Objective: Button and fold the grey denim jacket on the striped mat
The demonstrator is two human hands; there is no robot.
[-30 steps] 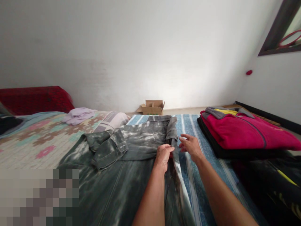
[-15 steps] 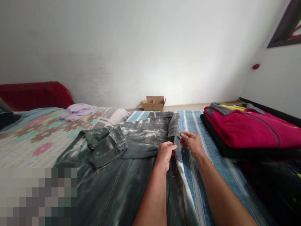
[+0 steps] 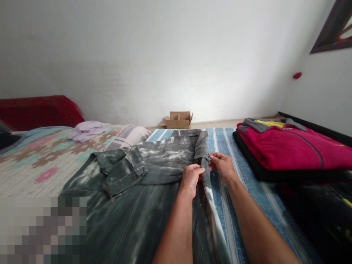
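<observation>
A dark grey washed denim jacket (image 3: 143,183) lies spread flat on a blue striped cloth (image 3: 228,146), its collar pointing away from me. My left hand (image 3: 191,178) pinches the jacket's right front edge just below the collar. My right hand (image 3: 222,165) grips the same edge from the other side, fingertips on a small metal button. The two hands are almost touching. A sleeve cuff (image 3: 129,174) lies folded across the jacket's chest to the left.
A folded red fleece with grey trim (image 3: 291,148) sits on dark garments at the right. Left of the jacket lie a patterned bedspread (image 3: 41,157), a lilac cloth (image 3: 86,130) and a pillow (image 3: 129,135). A small cardboard box (image 3: 177,120) stands by the far wall.
My right hand came in from open, just right of the jacket, and closed on its front edge by the button. My left hand stayed on the edge.
</observation>
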